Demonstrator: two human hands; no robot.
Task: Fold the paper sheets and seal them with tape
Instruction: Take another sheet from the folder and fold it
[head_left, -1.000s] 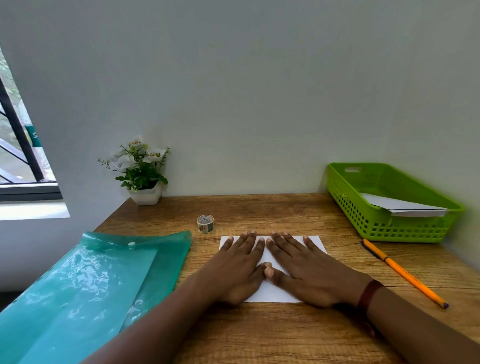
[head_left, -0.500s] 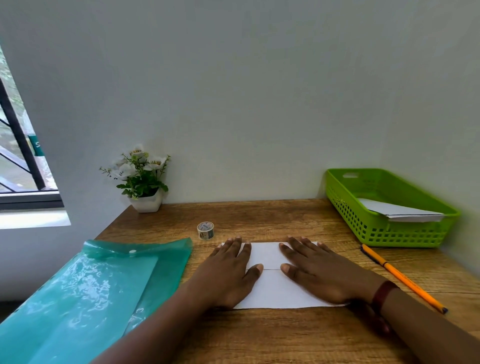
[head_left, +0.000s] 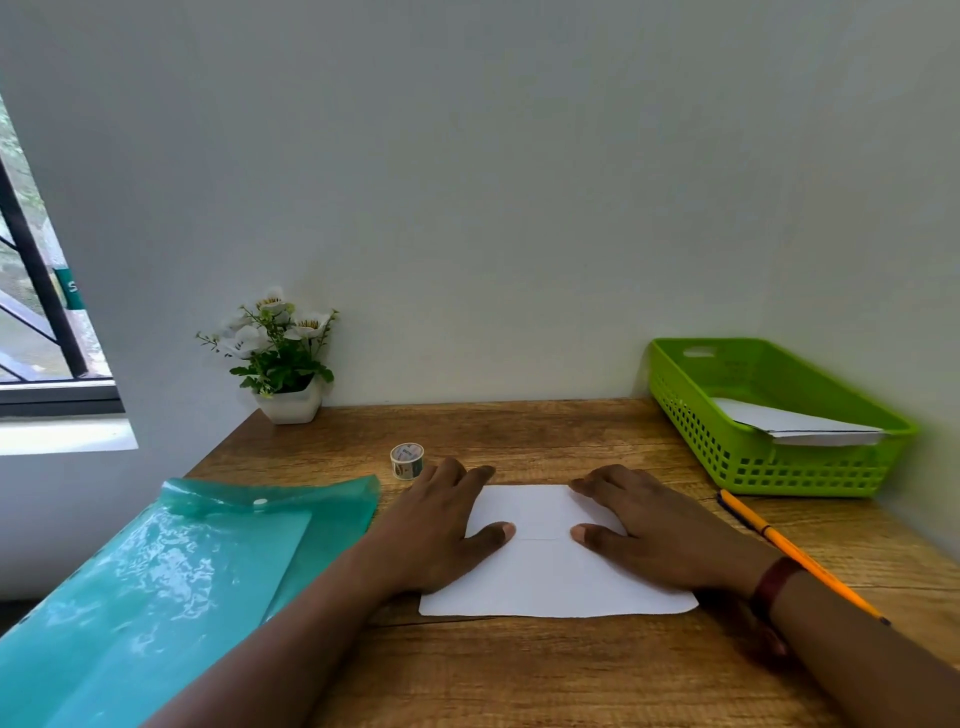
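Spread apart, both hands flatten paper sheet (head_left: 545, 577).

Non-task clutter on the wooden bench (head_left: 545, 431)

Teal plastic snap folder (head_left: 171, 577) at 8 o'clock, lying flat, overhanging the bench's left edge. White pot of white flowers (head_left: 283, 358) at 11 o'clock, back corner against the wall (head_left: 493, 182). Green perforated basket (head_left: 769, 415) at 2 o'clock along the right wall. Orange pencil (head_left: 795, 551) at 3 o'clock, lying diagonal just in front of the basket, apart from it. Window (head_left: 36, 322) with dark bars at 9 o'clock, off the bench.
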